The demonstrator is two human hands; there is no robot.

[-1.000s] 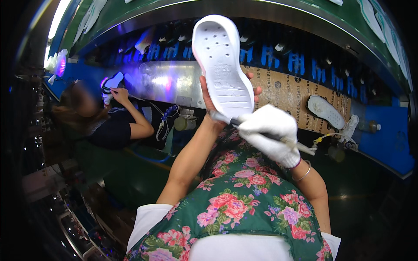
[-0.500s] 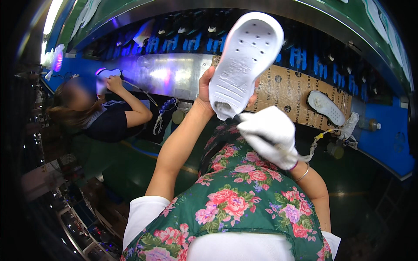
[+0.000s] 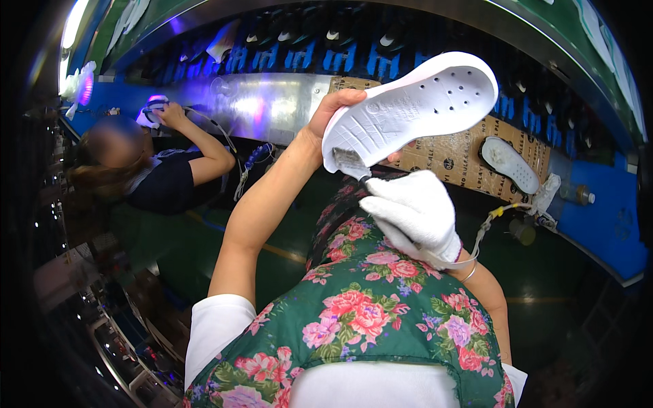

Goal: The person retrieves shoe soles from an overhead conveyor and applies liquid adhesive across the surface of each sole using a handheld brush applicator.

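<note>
My bare left hand (image 3: 331, 114) grips a white shoe sole (image 3: 401, 102) by its edge near the heel, fingers partly hidden underneath. The sole is tilted, its holed forefoot pointing up to the right. In a white glove, my right hand (image 3: 413, 212) is closed around the dark handle of a brush (image 3: 350, 162). The brush's greyish bristles lie against the heel end of the sole. A pale tube (image 3: 484, 234) runs along my right wrist. Another sole (image 3: 509, 165), white with a dark rim, rests to the right on the cardboard.
Printed cardboard (image 3: 435, 155) covers part of the metal bench (image 3: 272, 109). Dark shoes on blue holders (image 3: 292, 58) line the far side. A bottle (image 3: 581, 196) stands at the right on a blue surface. To the left, a co-worker (image 3: 170, 177) handles a shoe part under purple light.
The sole has swung clockwise, its forefoot now further right and lower. The brush has moved onto the heel, with its bristles showing more clearly. The co-worker's hands have shifted slightly.
</note>
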